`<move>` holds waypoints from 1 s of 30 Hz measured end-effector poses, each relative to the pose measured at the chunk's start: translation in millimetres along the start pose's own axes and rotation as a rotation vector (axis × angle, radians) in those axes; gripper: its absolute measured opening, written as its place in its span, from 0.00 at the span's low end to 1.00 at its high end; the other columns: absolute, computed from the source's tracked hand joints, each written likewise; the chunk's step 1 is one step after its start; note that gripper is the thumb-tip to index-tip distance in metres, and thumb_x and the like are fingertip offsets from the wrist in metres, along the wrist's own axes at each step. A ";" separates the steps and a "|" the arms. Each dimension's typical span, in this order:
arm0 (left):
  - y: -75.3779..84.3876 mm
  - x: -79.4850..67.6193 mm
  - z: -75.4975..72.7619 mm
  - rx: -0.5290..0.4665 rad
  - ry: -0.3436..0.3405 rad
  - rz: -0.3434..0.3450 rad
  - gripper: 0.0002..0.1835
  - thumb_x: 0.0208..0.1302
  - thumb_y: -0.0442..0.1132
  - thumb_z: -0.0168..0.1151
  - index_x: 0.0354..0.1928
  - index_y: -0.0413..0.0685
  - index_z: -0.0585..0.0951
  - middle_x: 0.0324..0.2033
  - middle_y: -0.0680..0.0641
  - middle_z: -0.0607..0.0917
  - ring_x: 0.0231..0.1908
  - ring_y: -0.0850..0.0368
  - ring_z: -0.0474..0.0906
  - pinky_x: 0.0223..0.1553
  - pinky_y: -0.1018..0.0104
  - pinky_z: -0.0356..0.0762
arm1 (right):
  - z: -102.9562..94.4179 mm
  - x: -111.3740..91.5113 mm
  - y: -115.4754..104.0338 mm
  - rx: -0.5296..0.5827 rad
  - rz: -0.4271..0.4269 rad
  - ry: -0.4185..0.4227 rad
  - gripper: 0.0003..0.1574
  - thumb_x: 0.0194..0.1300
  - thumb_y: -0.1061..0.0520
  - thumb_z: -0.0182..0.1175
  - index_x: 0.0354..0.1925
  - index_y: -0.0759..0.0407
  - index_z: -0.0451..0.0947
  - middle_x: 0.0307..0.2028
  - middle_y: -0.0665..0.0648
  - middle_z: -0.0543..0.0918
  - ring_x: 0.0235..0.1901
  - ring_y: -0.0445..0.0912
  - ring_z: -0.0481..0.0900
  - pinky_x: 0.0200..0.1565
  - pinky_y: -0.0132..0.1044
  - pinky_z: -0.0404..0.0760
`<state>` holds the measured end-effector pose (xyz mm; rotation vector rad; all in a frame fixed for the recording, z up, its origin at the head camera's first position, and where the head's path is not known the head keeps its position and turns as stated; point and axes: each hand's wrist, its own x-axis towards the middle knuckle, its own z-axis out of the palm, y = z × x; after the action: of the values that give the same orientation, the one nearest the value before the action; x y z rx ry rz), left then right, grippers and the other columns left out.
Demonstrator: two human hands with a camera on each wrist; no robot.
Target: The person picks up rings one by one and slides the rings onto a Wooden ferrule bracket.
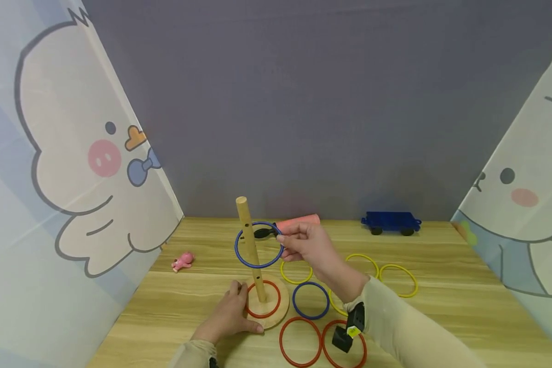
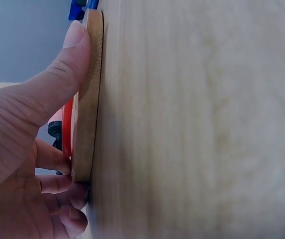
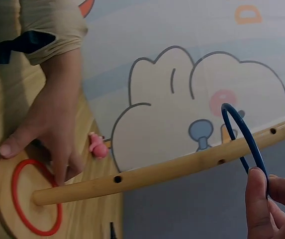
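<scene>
A wooden post (image 1: pixel 243 210) rises from a round base (image 1: pixel 284 306), leaning slightly in the head view. Around its upper part my right hand (image 1: pixel 309 246) holds a blue ring (image 1: pixel 257 267), pinched at its right side between thumb and fingers. In the right wrist view the post (image 3: pixel 182 164) passes through this blue ring (image 3: pixel 254 149). A red ring (image 1: pixel 262 317) lies on the base around the post's foot. My left hand (image 1: pixel 230 313) grips the left edge of the base, its thumb (image 2: pixel 65 69) along the near rim and its fingers farther round.
Right of the base lie another blue ring (image 1: pixel 328 301), two red rings (image 1: pixel 280 340) and several yellow rings (image 1: pixel 416 286). A pink toy figure (image 1: pixel 183 261) lies at left. Behind are a pink cylinder (image 1: pixel 305 221) with a black end and a blue wagon (image 1: pixel 391 221). Printed cloths flank the table.
</scene>
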<state>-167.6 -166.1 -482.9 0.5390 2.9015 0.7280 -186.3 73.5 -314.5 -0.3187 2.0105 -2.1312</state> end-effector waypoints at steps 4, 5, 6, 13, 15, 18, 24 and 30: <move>-0.4 0.0 0.8 0.003 0.008 0.008 0.69 0.33 0.68 0.77 0.68 0.23 0.61 0.56 0.33 0.64 0.55 0.36 0.69 0.55 0.45 0.71 | -3.1 -1.4 18.0 -0.019 0.039 0.009 0.16 0.67 0.63 0.61 0.49 0.74 0.75 0.28 0.55 0.83 0.23 0.43 0.82 0.34 0.39 0.84; -0.5 0.0 0.9 0.004 0.011 0.010 0.69 0.33 0.68 0.77 0.68 0.23 0.61 0.56 0.33 0.64 0.55 0.36 0.69 0.55 0.45 0.71 | -4.0 -1.9 22.2 -0.023 0.047 0.011 0.16 0.67 0.63 0.61 0.49 0.74 0.75 0.28 0.55 0.83 0.23 0.44 0.82 0.34 0.39 0.84; -0.6 0.1 1.1 0.005 0.014 0.012 0.69 0.33 0.68 0.77 0.68 0.23 0.61 0.55 0.33 0.64 0.55 0.36 0.69 0.54 0.45 0.71 | -4.7 -2.5 25.9 -0.022 0.055 0.013 0.16 0.67 0.63 0.61 0.49 0.74 0.76 0.29 0.56 0.83 0.23 0.44 0.82 0.34 0.40 0.84; -0.2 0.5 0.5 -0.003 0.026 0.013 0.69 0.32 0.69 0.77 0.69 0.27 0.61 0.52 0.37 0.66 0.51 0.41 0.70 0.52 0.46 0.73 | -7.3 -4.6 54.7 -0.038 0.104 0.017 0.16 0.66 0.62 0.62 0.48 0.72 0.77 0.29 0.56 0.83 0.23 0.43 0.82 0.33 0.40 0.84; 0.0 0.4 0.4 -0.009 0.028 0.012 0.69 0.32 0.69 0.77 0.70 0.28 0.60 0.52 0.38 0.66 0.50 0.42 0.70 0.51 0.46 0.73 | -7.1 -5.4 62.9 -0.045 0.113 0.019 0.16 0.66 0.61 0.62 0.48 0.71 0.77 0.29 0.56 0.83 0.23 0.44 0.82 0.33 0.40 0.84; -0.1 0.6 0.3 -0.018 0.032 0.017 0.69 0.31 0.69 0.77 0.70 0.30 0.60 0.51 0.39 0.66 0.50 0.42 0.71 0.51 0.46 0.73 | -7.0 -5.8 75.0 -0.056 0.122 0.032 0.15 0.66 0.61 0.63 0.47 0.71 0.77 0.28 0.55 0.83 0.23 0.44 0.82 0.31 0.40 0.84; -1.2 1.7 1.0 -0.011 0.042 0.028 0.68 0.31 0.68 0.78 0.69 0.28 0.62 0.51 0.39 0.66 0.49 0.42 0.71 0.51 0.47 0.74 | -7.3 -4.2 100.0 -0.069 0.139 0.047 0.14 0.66 0.63 0.62 0.46 0.72 0.77 0.29 0.56 0.82 0.22 0.44 0.82 0.30 0.39 0.83; -1.0 1.6 0.8 -0.008 0.037 0.019 0.68 0.31 0.67 0.78 0.67 0.23 0.62 0.53 0.35 0.66 0.52 0.38 0.71 0.52 0.46 0.73 | -6.9 -4.3 125.4 -0.082 0.144 0.056 0.15 0.65 0.64 0.62 0.46 0.75 0.76 0.28 0.58 0.81 0.20 0.44 0.80 0.29 0.42 0.84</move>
<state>-169.3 -166.0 -484.1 0.5590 2.9300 0.7600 -184.9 73.9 -440.2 -0.1231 2.0868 -1.9969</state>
